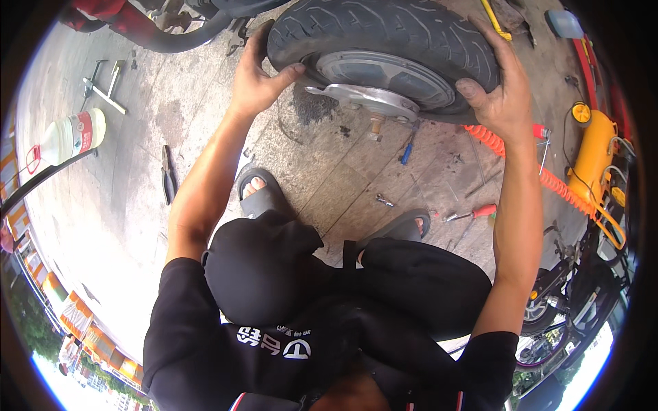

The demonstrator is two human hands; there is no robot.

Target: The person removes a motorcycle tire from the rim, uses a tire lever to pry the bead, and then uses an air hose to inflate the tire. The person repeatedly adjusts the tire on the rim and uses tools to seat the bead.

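Note:
Ahead of my feet I hold a scooter wheel between both hands, its black treaded tyre (384,31) tilted so that the grey metal hub (384,75) faces me. My left hand (260,82) grips the tyre's left side, thumb toward the sidewall and fingers mostly hidden behind the tread. On the right side, my right hand (504,96) presses its thumb to the sidewall, with the fingers up along the tread. A silver plate with an arm (373,99) sits on the hub, and a threaded axle end (375,127) sticks out below it.
Pliers (168,175), a blue-handled screwdriver (406,152), a red-handled screwdriver (473,213) and a small socket (384,200) lie on the floor. An orange coiled hose (565,190) runs to a yellow tank (593,154). A liquid jug (75,137) stands left; red vehicle parts (130,27) are upper left.

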